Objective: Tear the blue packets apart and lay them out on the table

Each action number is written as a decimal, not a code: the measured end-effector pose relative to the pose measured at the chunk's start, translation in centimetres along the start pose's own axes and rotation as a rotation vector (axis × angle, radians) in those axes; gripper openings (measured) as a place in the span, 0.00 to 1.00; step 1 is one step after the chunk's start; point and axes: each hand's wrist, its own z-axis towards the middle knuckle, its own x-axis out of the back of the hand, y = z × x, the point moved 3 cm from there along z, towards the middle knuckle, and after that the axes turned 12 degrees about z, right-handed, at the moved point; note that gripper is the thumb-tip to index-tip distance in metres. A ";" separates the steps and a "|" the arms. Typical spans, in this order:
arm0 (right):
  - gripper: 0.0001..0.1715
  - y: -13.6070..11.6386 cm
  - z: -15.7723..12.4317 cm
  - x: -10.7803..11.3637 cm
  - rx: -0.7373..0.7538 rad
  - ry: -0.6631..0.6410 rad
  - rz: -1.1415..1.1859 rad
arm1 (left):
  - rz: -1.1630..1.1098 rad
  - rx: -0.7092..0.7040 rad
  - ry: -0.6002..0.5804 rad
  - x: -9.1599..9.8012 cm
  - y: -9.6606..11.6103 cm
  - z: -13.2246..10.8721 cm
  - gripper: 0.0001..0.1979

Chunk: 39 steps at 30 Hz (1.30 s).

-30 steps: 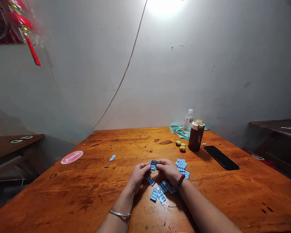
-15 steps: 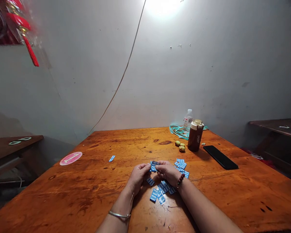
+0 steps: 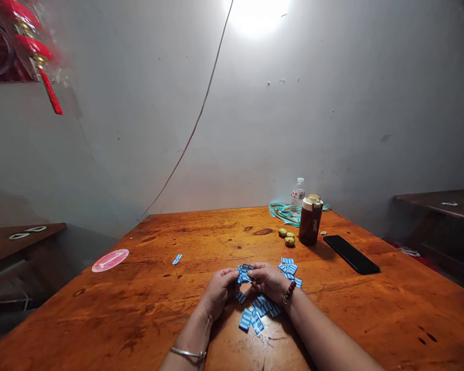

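Note:
Both my hands meet over the table, pinching a few small blue-and-white striped cards between them. My left hand grips their left side with thumb and fingers, and a silver bangle circles that wrist. On the other side, my right hand is closed on the right edge; it wears a dark red bead bracelet. More striped cards lie scattered below and between the wrists. Another loose pile sits just beyond my right hand. One lone striped card lies farther off to the left.
A brown flask, a clear plastic bottle, teal ribbon and several yellowish round fruits stand at the back right. A black phone lies right of them. A pink disc marked 1 is at the left edge.
The whole scene sits slightly lower in the view, as the camera has tilted up a little. My hands keep hold of the striped cards, with barely any shift in the fingers.

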 end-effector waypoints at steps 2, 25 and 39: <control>0.07 0.1 0.1 0.0 -0.003 -0.018 0.005 | 0.019 -0.003 0.006 0.0 0.0 0.0 0.10; 0.14 0.1 0.5 0.0 0.114 0.145 -0.167 | 0.483 -0.214 0.365 0.2 0.1 0.4 0.08; 0.13 0.3 0.8 0.1 0.160 0.298 -0.285 | 0.277 -0.156 0.269 -0.4 0.0 0.0 0.14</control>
